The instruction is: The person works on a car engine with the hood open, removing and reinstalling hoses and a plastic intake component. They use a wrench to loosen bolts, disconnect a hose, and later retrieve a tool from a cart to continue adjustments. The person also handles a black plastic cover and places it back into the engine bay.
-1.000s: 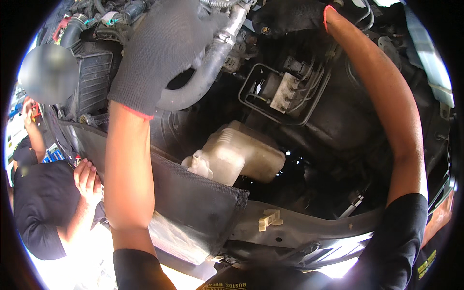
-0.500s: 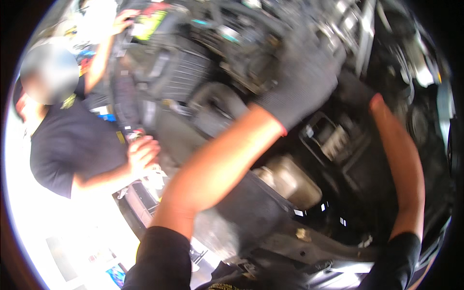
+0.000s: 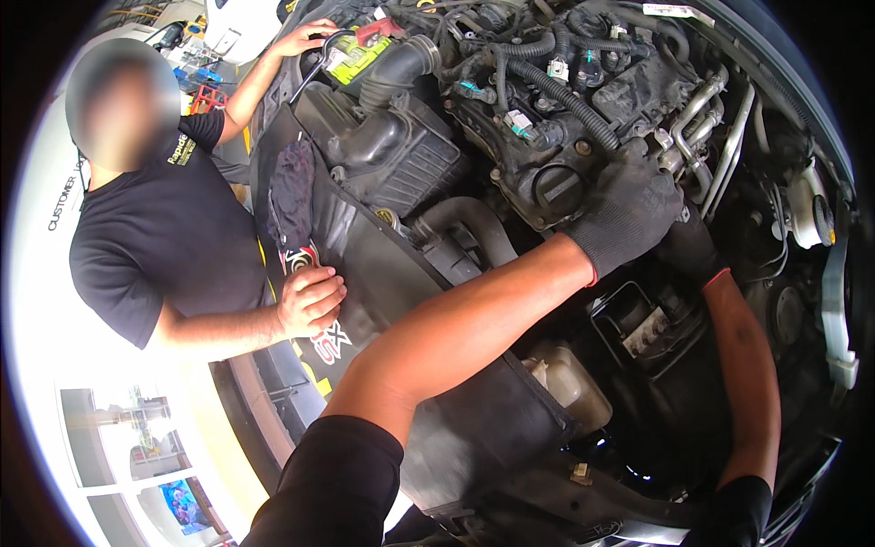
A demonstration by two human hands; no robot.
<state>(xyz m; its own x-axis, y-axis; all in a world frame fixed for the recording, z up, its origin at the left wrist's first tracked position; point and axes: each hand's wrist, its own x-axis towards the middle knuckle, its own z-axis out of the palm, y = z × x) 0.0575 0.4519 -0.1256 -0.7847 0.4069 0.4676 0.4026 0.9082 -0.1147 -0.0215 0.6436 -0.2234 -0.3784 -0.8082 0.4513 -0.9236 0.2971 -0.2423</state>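
My left hand (image 3: 629, 208), in a dark grey knit glove, is bent closed beside the engine, next to the metal pipes (image 3: 694, 137). What it grips, if anything, is hidden under the fingers. Just behind and below it is my right hand (image 3: 691, 244), in a darker glove, reaching down into shadow. Its fingers are hidden by the left hand. A small shiny metal piece (image 3: 684, 214) shows between the two hands. Left of my left hand, the black oil filler cap (image 3: 556, 187) sits on the engine cover.
Across the fender, another person (image 3: 173, 246) rests one hand on a dark fender cover (image 3: 365, 273) and the other by a yellow-green object (image 3: 355, 59). An air filter box (image 3: 401, 155), a translucent reservoir (image 3: 574, 387) and a white-bodied reservoir (image 3: 807, 210) surround the engine.
The view has shifted, so the engine lies lower and farther right in the picture. Both my hands stay close together by the metal pipes.
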